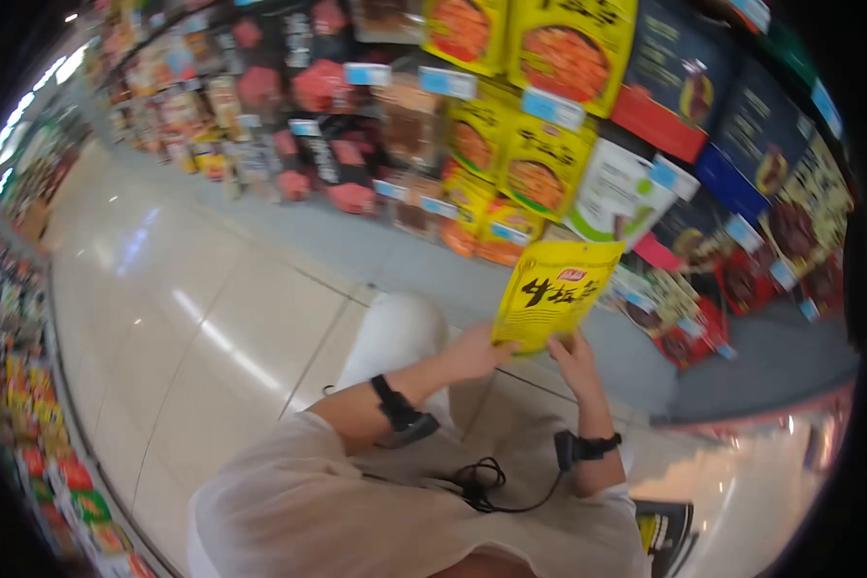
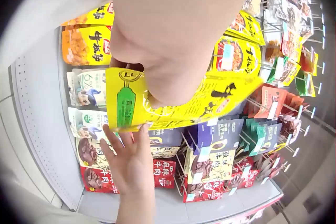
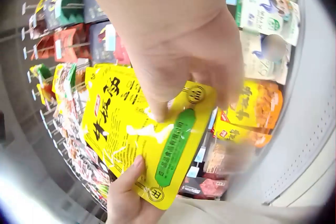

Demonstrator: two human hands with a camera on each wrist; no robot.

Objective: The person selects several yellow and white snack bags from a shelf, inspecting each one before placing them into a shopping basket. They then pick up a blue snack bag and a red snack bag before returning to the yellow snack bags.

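A yellow snack packet [image 1: 557, 289] with black Chinese characters and a red logo is held up in front of the person, tilted. My left hand [image 1: 474, 354] grips its lower left corner, thumb [image 3: 137, 165] on the printed face. At the lower right corner my right hand [image 1: 576, 364] pinches the edge between thumb and fingers. A green printed strip [image 3: 176, 148] runs along the held end of the packet in the right wrist view. Parts of the fingers are hidden behind the packet.
Shelves of hanging snack bags stand ahead, including yellow packets [image 1: 546, 173], a white and green bag [image 1: 615, 196] and red bags [image 1: 694, 332]. A grey base ledge [image 1: 299, 246] runs below. Tiled floor [image 1: 231, 318] lies to the left, and a black cable [image 1: 482, 486] hangs across the lap.
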